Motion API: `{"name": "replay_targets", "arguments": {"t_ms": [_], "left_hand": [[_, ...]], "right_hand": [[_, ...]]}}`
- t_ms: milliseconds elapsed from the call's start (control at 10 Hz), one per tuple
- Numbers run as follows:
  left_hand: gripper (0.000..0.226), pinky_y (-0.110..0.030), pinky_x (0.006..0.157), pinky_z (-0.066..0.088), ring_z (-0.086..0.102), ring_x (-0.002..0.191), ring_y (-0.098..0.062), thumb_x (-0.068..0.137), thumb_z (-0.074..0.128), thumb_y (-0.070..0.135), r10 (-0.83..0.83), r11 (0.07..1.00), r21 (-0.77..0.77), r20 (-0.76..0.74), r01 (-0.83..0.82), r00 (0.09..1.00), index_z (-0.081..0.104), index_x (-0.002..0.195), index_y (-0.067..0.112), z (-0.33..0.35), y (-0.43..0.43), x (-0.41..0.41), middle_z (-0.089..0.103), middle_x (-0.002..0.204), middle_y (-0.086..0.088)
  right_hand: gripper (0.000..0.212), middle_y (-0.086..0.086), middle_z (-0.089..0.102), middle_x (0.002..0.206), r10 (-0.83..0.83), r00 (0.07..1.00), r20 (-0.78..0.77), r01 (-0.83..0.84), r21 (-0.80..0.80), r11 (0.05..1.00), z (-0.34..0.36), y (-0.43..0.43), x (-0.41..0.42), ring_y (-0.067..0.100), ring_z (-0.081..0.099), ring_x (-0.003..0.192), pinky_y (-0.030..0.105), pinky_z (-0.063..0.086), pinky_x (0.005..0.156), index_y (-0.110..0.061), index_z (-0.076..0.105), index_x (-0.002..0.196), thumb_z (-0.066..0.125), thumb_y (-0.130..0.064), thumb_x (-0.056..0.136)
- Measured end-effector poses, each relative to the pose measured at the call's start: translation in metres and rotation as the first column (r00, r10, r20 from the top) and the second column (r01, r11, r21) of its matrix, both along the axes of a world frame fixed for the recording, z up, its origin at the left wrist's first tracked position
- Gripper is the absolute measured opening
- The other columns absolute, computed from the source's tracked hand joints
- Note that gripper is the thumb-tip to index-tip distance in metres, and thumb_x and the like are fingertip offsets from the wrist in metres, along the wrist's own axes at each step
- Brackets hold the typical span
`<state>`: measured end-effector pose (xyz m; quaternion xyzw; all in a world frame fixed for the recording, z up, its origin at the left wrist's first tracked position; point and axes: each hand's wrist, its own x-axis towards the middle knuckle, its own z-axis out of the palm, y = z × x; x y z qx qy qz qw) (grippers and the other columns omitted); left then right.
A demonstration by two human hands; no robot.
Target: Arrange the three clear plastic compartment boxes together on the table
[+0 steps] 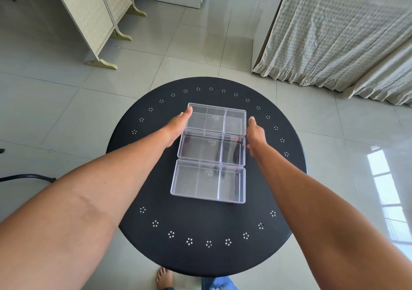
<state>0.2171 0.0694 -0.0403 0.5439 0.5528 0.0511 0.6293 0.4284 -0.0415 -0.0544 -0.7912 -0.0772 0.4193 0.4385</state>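
Note:
Three clear plastic compartment boxes lie in a column on the round black table (156, 200), long sides touching. The far box (215, 117), the middle box (211, 150) and the near box (208, 181) each have three compartments. My left hand (177, 126) lies flat against the left ends of the far and middle boxes, fingers straight. On the other side my right hand (255, 136) presses the right ends of the same two boxes. Neither hand wraps around a box.
The table has a ring of small white hole patterns near its rim (208, 244). A folding screen (93, 17) stands at the far left, a curtained frame (334, 33) at the far right. My bare foot (163, 278) shows under the table's near edge.

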Motion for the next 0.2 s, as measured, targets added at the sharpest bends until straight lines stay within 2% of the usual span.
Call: {"name": "replay_targets", "arguments": {"t_ms": [100, 200], "left_hand": [[0.082, -0.05, 0.122, 0.017, 0.019, 0.152, -0.027, 0.09, 0.03, 0.074, 0.058, 0.997, 0.049, -0.026, -0.057, 0.998, 0.021, 0.157, 0.027, -0.0035, 0.0023, -0.0061, 0.019, 0.166, 0.0], [0.069, -0.044, 0.118, 0.024, 0.031, 0.148, -0.025, 0.096, 0.036, 0.06, 0.108, 0.982, 0.158, -0.042, -0.1, 0.993, 0.037, 0.152, 0.02, -0.0047, 0.0022, -0.0139, 0.034, 0.16, -0.001]], "right_hand": [[0.056, 0.004, 0.063, 0.111, -0.024, 1.0, 0.019, 0.024, 0.0, 1.0, 0.0038, -0.0045, -0.002, 0.03, 0.062, 0.105, 0.039, 0.049, 0.09, 0.003, 0.059, 0.116, 0.033, -0.045, 0.103], [0.05, 0.01, 0.055, 0.075, -0.048, 0.998, 0.038, 0.048, -0.005, 0.999, 0.0118, -0.0108, -0.0057, 0.025, 0.053, 0.066, 0.034, 0.046, 0.066, 0.002, 0.057, 0.095, 0.033, -0.042, 0.103]]}}
